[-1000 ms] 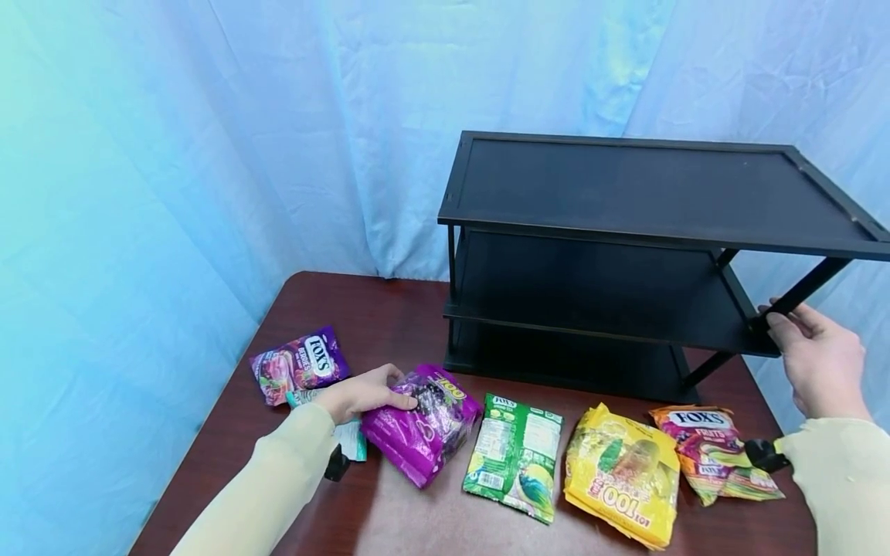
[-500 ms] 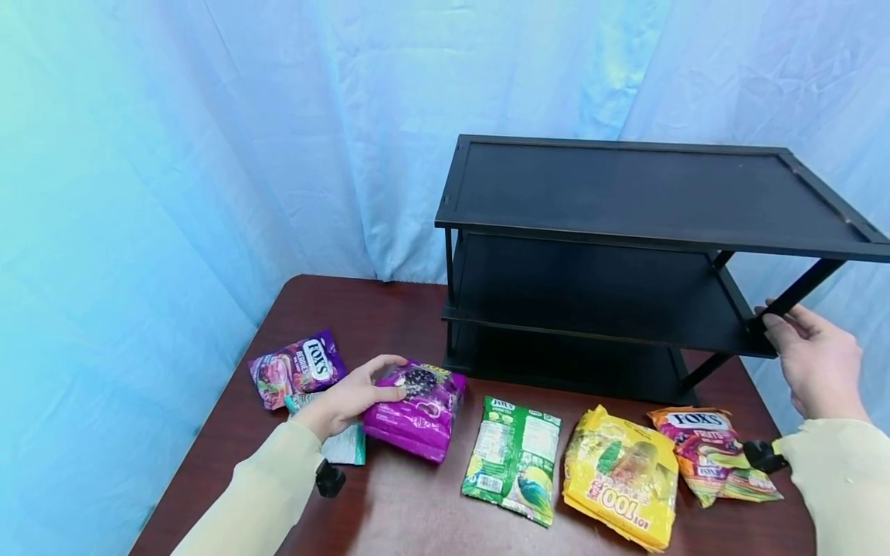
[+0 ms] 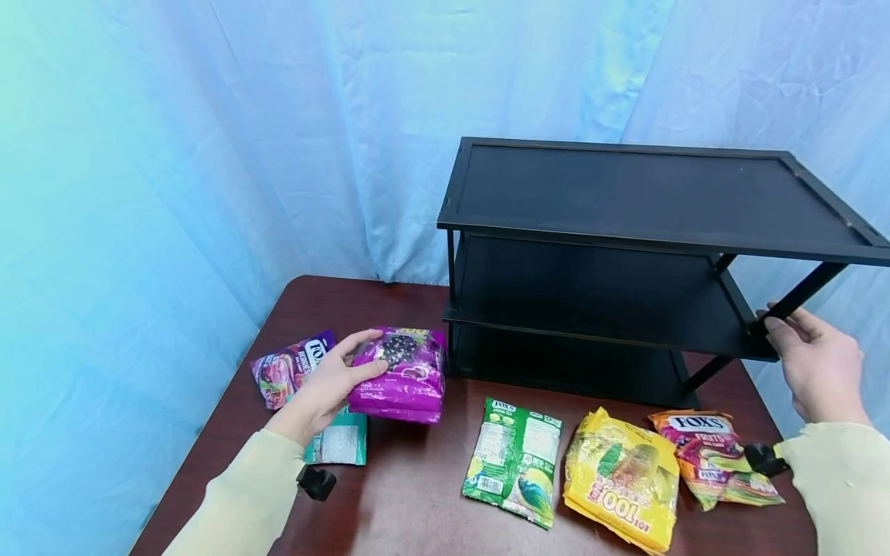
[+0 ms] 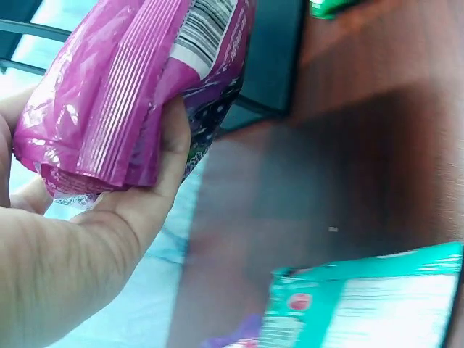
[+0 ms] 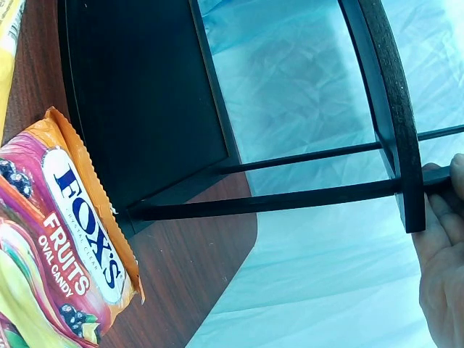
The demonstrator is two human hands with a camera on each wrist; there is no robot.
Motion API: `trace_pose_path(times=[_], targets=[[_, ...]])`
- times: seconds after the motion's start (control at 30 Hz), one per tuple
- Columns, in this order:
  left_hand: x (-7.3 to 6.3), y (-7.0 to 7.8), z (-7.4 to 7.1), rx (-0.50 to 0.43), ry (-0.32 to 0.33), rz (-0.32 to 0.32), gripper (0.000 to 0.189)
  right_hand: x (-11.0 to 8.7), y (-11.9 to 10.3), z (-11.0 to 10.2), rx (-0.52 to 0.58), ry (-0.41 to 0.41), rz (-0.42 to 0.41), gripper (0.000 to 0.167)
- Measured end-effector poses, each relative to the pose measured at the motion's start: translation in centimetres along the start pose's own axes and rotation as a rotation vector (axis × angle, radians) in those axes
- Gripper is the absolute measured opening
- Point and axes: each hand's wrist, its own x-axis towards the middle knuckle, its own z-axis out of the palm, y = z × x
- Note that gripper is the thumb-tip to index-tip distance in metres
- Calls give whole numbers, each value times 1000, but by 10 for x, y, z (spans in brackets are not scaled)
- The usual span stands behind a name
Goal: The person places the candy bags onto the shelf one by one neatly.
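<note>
My left hand grips a purple candy bag by its left side, thumb on the front with its dark fruit picture. In the left wrist view the bag shows a crimped back seam and a barcode, and it is held above the table. At the right, my right hand grips a post of the black three-tier shelf, by the end of the middle board. The right wrist view has that hand at the edge, fingers around the post.
Below the left hand lie a teal packet and a purple Fox's Berries bag. A green Fox's bag, a yellow bag and an orange Fox's Fruits bag line the front of the brown table. Blue curtains hang behind.
My left hand has lifted the purple candy bag and moved it up and slightly left, turning it more upright. The right hand keeps its grip on the shelf post.
</note>
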Motion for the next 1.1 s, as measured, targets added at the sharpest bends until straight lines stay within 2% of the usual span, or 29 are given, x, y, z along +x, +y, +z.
trace_pose_path(times=[0.2, 0.43, 0.7, 1.1], targets=[[-13, 23, -7, -49, 43, 59, 73, -1, 0, 0, 6, -4, -3, 57], [-26, 46, -12, -170, 67, 179, 69, -1, 0, 0, 3, 5, -10, 57], [-34, 67, -15, -222, 108, 284, 67, -1, 0, -1, -2, 4, -5, 57], [-45, 95, -14, -372, 99, 459, 64, -1, 2, -3, -4, 5, 4, 56]])
